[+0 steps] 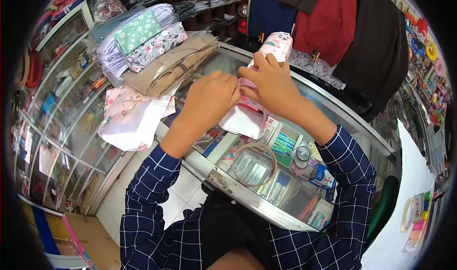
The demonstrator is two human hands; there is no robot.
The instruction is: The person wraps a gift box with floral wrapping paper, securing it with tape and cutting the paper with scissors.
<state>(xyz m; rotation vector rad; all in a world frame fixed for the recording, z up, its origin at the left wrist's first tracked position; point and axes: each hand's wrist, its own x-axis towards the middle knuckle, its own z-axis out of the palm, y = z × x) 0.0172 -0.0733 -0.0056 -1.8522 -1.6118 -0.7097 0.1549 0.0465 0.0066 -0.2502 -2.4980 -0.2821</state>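
Over the glass counter, my right hand (272, 82) is curled over a parcel in white and pink floral wrapping paper (277, 45). Its fingers press on the near part of the parcel, where a pink edge shows. My left hand (212, 97) is closed beside it, fingertips together at the paper's left edge; what is pinched between them is hidden. A white flap (243, 121) hangs below the hands, with a bit of red and pink print above it. To the left lies a loose cut sheet of floral paper (126, 117), its white underside partly turned up.
A roll of clear tape (254, 165) lies on the glass counter (228, 175), over boxed goods inside. Bagged brown clothing (176, 63) and floral-wrapped packets (138, 34) are stacked at the back left. Dark and red cloths (323, 27) hang over the far edge. Glass shelving stands left.
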